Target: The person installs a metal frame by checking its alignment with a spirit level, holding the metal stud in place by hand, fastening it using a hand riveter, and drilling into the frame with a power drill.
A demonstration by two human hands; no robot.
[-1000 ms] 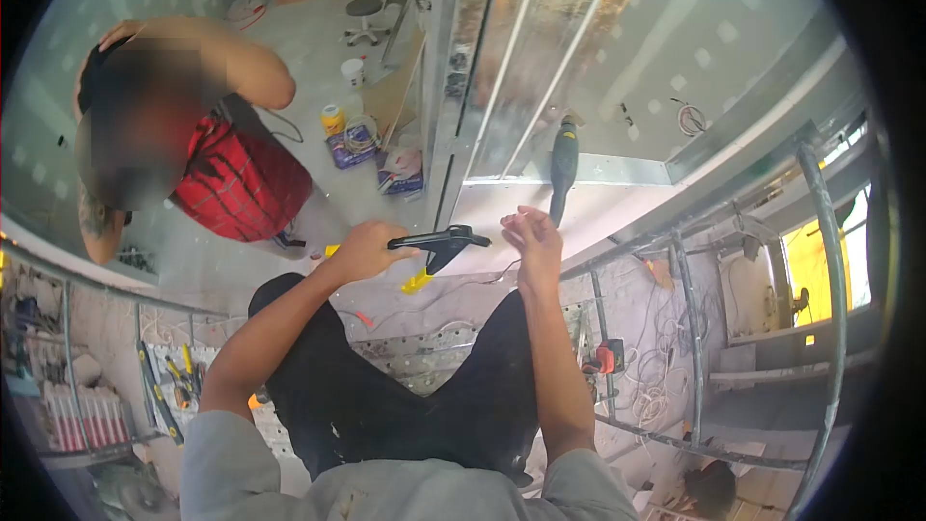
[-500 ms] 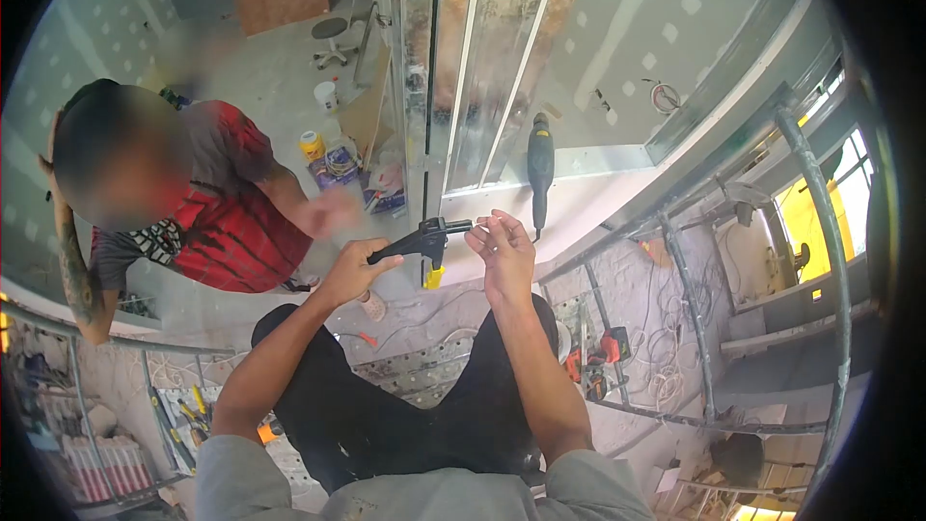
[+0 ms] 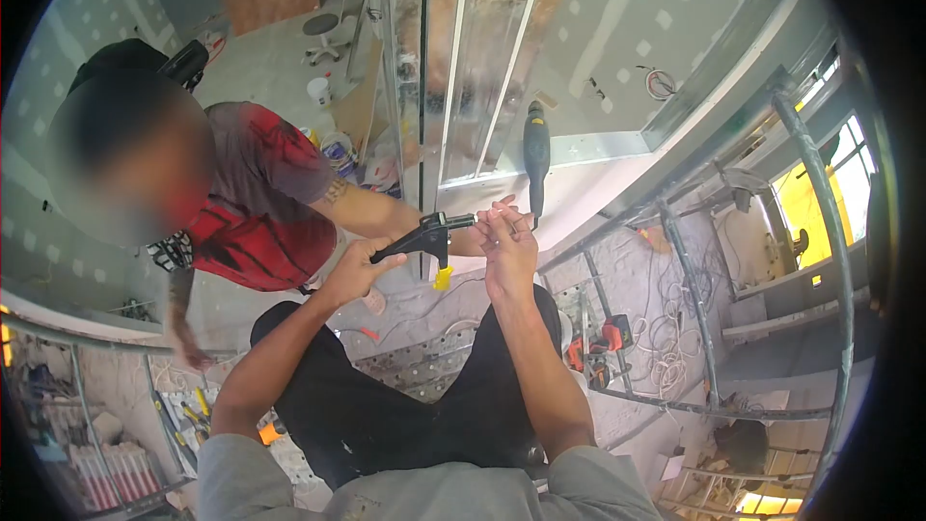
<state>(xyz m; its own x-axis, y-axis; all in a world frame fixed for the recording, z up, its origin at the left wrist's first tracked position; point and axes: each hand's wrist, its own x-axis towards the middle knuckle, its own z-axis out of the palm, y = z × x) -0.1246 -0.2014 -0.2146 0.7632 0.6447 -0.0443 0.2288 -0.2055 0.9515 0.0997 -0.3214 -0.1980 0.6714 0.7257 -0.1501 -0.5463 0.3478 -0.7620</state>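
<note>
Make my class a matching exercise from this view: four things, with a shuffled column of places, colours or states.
Column one
1. Left hand
2. Co-worker's shirt
3. Stool
4. Lower tip of the black hand tool

Column two
A. Standing on the floor in the background
B. Yellow
C. Gripping the hand tool's handle
D. Red and dark grey

Right pairs: 1-C, 2-D, 3-A, 4-B

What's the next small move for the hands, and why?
Probably hold the black tool steady in the left hand: the right hand has its fingers at the tip, and a co-worker's forearm reaches in beyond the tool.
</note>
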